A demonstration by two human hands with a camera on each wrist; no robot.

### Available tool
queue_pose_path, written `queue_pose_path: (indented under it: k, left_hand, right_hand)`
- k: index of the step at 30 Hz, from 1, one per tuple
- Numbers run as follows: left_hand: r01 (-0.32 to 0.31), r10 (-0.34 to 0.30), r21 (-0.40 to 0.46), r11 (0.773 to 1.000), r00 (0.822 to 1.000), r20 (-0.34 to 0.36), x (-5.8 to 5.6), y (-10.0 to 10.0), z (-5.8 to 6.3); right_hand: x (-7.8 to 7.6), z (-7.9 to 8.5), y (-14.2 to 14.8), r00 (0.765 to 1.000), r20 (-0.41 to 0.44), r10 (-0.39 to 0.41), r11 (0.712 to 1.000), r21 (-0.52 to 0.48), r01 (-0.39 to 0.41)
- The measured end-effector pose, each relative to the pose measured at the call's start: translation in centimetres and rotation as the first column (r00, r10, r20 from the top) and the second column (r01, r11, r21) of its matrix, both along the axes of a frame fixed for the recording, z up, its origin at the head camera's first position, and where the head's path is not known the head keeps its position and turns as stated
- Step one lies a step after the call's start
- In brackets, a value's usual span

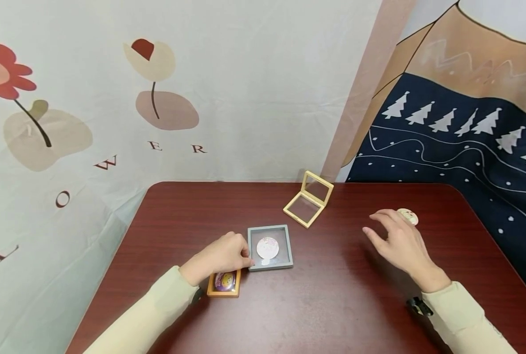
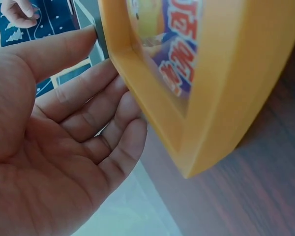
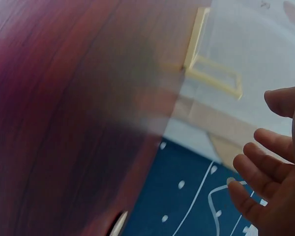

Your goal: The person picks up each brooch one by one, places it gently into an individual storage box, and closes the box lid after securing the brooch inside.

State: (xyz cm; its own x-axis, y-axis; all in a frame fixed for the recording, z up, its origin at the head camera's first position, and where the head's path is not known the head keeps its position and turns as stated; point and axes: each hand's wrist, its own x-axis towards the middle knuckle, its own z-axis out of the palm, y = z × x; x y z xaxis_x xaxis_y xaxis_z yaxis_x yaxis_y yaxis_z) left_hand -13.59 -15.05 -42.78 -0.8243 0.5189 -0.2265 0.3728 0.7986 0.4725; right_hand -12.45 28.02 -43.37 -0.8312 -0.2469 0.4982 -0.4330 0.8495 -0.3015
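Observation:
My left hand point(image 1: 227, 253) is at the left edge of a grey square display frame point(image 1: 271, 268), pinching its near-left corner between thumb and fingers. A pale round badge point(image 1: 267, 248) shows inside that frame's clear film. Under my left wrist lies a smaller orange frame point(image 1: 223, 294) holding a purple and yellow round badge point(image 1: 225, 281); it looms large beside the fingers in the left wrist view. Over the right side of the table, my right hand point(image 1: 397, 241) holds nothing, its fingers apart. Just beyond its knuckles is a cream round badge point(image 1: 410, 216), partly covered by the hand.
A pale yellow hinged frame point(image 1: 295, 219) stands unfolded near the back edge of the dark red table point(image 1: 324, 314). Behind the table hang a white flower-print cloth point(image 1: 263, 98) and a navy cloth with white trees point(image 1: 444, 152).

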Motion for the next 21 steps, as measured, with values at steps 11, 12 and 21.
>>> queue_pose_path:
  k: [11, 12, 21]
  left_hand:
    - [-0.019, 0.017, -0.029, 0.999, 0.998, -0.055, -0.4, 0.3, 0.8]
    - [-0.026, 0.024, -0.034, 0.999, 0.997, -0.074, -0.5, 0.4, 0.9]
    - [-0.091, 0.094, 0.024, 0.996, 0.972, -0.213, -1.8, 2.4, 2.2]
  right_hand:
    - [-1.0, -0.4, 3.7, 0.982, 0.147, -0.118, 0.993, 0.031, 0.114]
    - [-1.1, -0.4, 3.9, 0.979, 0.162, -0.124, 0.992, 0.039, 0.119]
    - [-2.0, -0.4, 5.5, 0.962, 0.221, -0.158, 0.985, 0.105, 0.138]
